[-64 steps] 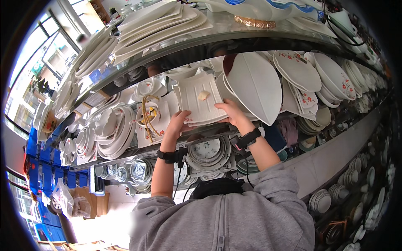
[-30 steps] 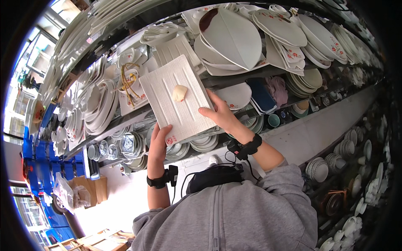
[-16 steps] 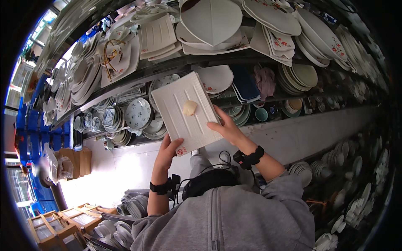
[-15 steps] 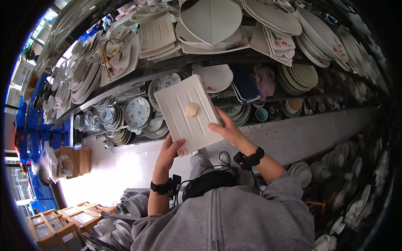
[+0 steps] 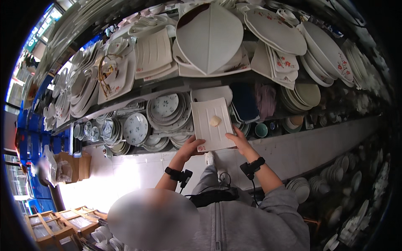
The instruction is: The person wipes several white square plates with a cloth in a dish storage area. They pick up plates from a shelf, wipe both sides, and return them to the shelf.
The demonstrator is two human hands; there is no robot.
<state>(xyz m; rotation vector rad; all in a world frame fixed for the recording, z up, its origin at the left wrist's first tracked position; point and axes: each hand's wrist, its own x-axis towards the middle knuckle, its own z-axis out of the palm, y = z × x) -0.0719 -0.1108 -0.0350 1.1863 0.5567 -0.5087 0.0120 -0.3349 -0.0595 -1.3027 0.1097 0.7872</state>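
Compared with the frame half a second before, the white rectangular plate (image 5: 212,124) sits lower and smaller in the view, now level with the lower shelf of round patterned plates (image 5: 165,109), and both hands have travelled down with it. Fingers of the left hand (image 5: 191,146) are closed on the plate's lower left corner, thumb on the ribbed upper face and remaining fingers underneath. Fingers of the right hand (image 5: 238,139) are closed on the lower right corner in the same manner. Both hands therefore clamp the plate along its near short edge, and the plate extends away from the person, held clear of the shelving in front of it. A small pale lump (image 5: 215,121) rests near the centre of the plate's upper face. Each wrist carries a black strap-mounted device (image 5: 178,174), with a cable running from the right one. Grey sleeves lead back to a grey zipped top (image 5: 234,221). Beyond the plate, a stack of blue-patterned plates (image 5: 135,128) stands to the left and a small teal bowl (image 5: 261,129) to the right. On the upper shelf, a large white leaf-shaped dish (image 5: 209,37) leans above the held plate, with square ribbed white plates (image 5: 153,53) just beside it.
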